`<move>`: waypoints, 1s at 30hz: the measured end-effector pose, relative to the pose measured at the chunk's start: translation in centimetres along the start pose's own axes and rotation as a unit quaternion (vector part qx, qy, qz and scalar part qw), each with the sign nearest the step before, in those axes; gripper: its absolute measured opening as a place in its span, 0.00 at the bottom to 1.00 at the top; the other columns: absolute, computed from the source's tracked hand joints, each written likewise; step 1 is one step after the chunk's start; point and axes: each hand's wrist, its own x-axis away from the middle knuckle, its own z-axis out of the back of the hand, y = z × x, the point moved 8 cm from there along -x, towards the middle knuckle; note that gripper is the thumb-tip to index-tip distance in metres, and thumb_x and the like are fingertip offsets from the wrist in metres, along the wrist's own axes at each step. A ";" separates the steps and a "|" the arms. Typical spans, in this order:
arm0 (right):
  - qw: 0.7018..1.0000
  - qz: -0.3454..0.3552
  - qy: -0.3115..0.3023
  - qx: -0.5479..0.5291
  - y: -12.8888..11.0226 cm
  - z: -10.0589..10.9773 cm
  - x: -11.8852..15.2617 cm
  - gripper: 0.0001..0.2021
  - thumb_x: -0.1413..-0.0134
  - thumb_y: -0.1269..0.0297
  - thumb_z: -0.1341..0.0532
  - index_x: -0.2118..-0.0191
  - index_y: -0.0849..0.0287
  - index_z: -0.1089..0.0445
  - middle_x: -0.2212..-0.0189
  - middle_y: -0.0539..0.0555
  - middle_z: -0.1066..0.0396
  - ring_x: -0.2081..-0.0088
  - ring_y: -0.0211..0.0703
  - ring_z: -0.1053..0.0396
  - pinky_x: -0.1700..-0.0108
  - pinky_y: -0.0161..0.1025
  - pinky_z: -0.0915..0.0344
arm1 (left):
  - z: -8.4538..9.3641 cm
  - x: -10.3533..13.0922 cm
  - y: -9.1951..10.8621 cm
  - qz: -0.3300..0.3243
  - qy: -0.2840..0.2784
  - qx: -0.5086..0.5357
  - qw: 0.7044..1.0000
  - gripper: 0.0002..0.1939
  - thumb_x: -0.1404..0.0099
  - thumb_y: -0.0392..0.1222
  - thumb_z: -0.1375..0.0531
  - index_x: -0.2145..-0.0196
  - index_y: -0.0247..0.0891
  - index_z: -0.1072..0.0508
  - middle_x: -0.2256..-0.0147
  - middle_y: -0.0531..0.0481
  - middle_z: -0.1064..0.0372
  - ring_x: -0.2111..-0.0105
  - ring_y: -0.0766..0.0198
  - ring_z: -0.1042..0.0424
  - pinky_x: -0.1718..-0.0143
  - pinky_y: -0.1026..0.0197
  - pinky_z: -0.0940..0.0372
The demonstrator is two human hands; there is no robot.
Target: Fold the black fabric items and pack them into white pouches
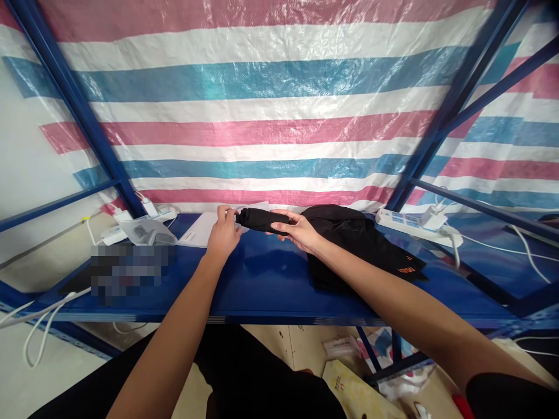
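Above the blue shelf, a black folded umbrella [262, 220] is held almost level between my two hands. My right hand [299, 231] grips its right end, with the thumb lying along the near side. At the left end, my left hand [225, 231] has its curled fingers closed on the narrow tip; the exact contact is partly hidden. Behind my right forearm lies a black cloth item [345, 244] with small orange lettering, crumpled on the shelf. White paper [198, 230] rests flat behind my left hand.
The blue metal shelf [262, 285] has upright posts at both sides and a striped plastic sheet [271, 134] behind it. White power strips [406, 224] with plugs and cords sit at right and left. A clear plastic bag [151, 231] lies left. A yellowish box [353, 390] is on the floor.
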 end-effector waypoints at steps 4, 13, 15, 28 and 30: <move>0.956 0.141 0.047 0.253 -2.2 0.3 0.6 0.24 0.42 0.57 0.24 0.41 0.53 0.21 0.54 0.57 0.18 0.53 0.55 0.17 0.55 0.48 0.19 | -0.8 0.3 1.3 -0.034 -0.018 0.015 0.999 0.29 0.33 0.31 0.38 0.35 0.41 0.36 0.36 0.35 0.39 0.53 0.46 0.19 0.54 0.48 0.23; 0.700 0.294 -0.070 0.647 -3.5 -4.8 3.2 0.26 0.31 0.75 0.37 0.34 0.44 0.26 0.30 0.56 0.32 0.36 0.60 0.31 0.44 0.52 0.22 | -0.1 1.1 4.7 -0.155 -0.057 0.134 0.977 0.38 0.32 0.33 0.38 0.26 0.45 0.41 0.32 0.39 0.38 0.32 0.47 0.33 0.31 0.47 0.34; 0.686 0.299 -0.085 0.658 -3.4 -5.2 3.4 0.25 0.30 0.73 0.37 0.33 0.45 0.26 0.30 0.56 0.32 0.36 0.60 0.31 0.46 0.50 0.21 | 0.1 1.2 4.9 -0.183 -0.084 0.155 0.967 0.44 0.32 0.40 0.33 0.23 0.49 0.46 0.30 0.41 0.37 0.29 0.46 0.37 0.27 0.44 0.40; 0.870 0.319 -0.074 0.368 -5.2 -4.0 3.3 0.20 0.32 0.60 0.30 0.37 0.47 0.25 0.39 0.57 0.23 0.37 0.55 0.25 0.31 0.56 0.30 | 1.0 0.5 3.6 -0.150 -0.100 0.258 0.949 0.37 0.38 0.55 0.24 0.34 0.48 0.24 0.36 0.45 0.24 0.38 0.45 0.24 0.34 0.45 0.31; 0.875 0.316 -0.082 0.358 -5.0 -3.9 3.0 0.20 0.33 0.58 0.29 0.38 0.48 0.24 0.39 0.58 0.25 0.37 0.55 0.26 0.32 0.56 0.30 | 1.0 0.5 3.5 -0.150 -0.098 0.267 0.947 0.35 0.38 0.53 0.25 0.35 0.48 0.23 0.38 0.46 0.22 0.41 0.46 0.22 0.37 0.46 0.28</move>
